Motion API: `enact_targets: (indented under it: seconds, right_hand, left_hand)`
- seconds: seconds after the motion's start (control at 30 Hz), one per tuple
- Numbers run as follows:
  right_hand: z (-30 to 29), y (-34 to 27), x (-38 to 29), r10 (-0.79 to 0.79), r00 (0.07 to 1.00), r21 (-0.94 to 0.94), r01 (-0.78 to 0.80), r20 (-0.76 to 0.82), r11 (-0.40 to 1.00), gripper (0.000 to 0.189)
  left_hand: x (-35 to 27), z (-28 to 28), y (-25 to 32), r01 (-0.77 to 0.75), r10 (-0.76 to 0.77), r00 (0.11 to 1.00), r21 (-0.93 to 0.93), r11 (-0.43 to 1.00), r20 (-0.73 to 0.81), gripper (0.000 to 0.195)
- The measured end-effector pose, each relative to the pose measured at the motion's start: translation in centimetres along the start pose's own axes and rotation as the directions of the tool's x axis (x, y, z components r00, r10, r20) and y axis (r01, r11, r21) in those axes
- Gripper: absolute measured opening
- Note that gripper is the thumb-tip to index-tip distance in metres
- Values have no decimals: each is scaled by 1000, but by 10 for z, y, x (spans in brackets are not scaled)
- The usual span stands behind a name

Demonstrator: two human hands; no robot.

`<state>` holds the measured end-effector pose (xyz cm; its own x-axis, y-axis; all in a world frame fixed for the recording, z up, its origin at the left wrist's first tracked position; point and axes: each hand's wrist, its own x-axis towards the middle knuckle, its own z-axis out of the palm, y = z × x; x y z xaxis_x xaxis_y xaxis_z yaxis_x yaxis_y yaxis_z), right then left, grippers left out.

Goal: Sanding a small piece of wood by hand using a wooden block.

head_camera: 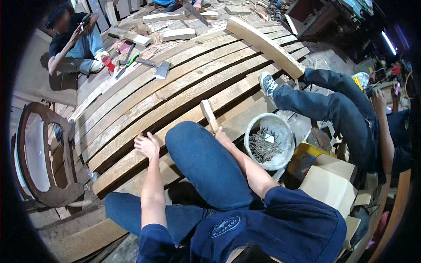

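Note:
My right hand (224,138) grips the near end of a short wooden block (209,115) beside my raised knee. The block's far end reaches over a long wooden beam (184,123). With fingers spread and nothing in it, my left hand (148,146) is over the row of beams to the left of that knee; whether it touches the wood I cannot tell. Just right of my right forearm stands a pale round bucket (285,154) with many loose nails (263,148) inside, and a small white piece lies on them.
A hatchet (161,70) and a green-handled tool (133,59) lie beyond the beams. One person (79,42) sits at the far left; another person's legs (315,102) extend from the right. A curved timber (266,46) crosses the beams. An oval wooden frame (46,148) stands left; a cardboard box (325,184) is right.

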<state>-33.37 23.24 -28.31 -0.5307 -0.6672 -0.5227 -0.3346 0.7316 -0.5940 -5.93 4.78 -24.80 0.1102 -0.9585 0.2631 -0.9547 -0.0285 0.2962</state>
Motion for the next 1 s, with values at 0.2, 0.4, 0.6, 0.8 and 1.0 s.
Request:
enact_targets:
  seconds: [0.2, 0.4, 0.6, 0.8, 1.0]
  right_hand:
    - [1, -3, -2, -25, 999, -212, 17, -39, 977, 50]
    - [-17, -10, -20, -234, 933, -235, 171, -272, 957, 40]
    - [-50, -39, 4, -51, 882, -12, 51, -468, 999, 41]
    - [-23, -77, 27, -168, 941, -259, 90, -295, 962, 43]
    - [-29, -80, 41, -198, 948, -370, 95, -250, 924, 48]
  left_hand:
    - [10, 12, -1, 158, -155, 987, 108, 982, -40, 59]
    - [13, 11, -5, 126, -124, 986, 6, 992, -111, 66]
    - [18, 10, -7, 116, -117, 988, -13, 993, -97, 58]
    - [22, 9, -8, 130, -130, 991, -65, 989, 4, 56]
    - [21, 10, -10, 64, -67, 996, -46, 997, -58, 57]
